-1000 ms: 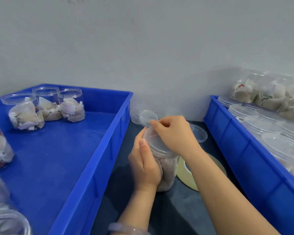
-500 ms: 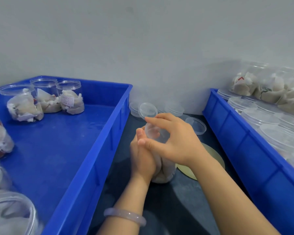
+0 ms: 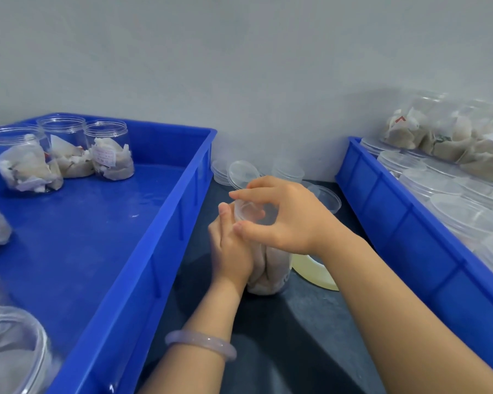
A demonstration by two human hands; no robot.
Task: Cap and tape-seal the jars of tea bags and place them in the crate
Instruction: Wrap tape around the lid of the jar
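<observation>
Capping | I see my left hand point(image 3: 230, 251) wrapped round the upright tea-bag jar point(image 3: 273, 270) on the desk point(image 3: 282, 336) | right hand point(image 3: 283, 220) pinching its clear lid point(image 3: 248, 213) directly above, jar axis vertical | crate point(image 3: 154, 223) just left of the left hand

The scene is lit softly and evenly; a faint shadow is cast on the wall point(image 3: 382, 103) at far right. The near-left jar point(image 3: 12, 351) is blurred.
</observation>
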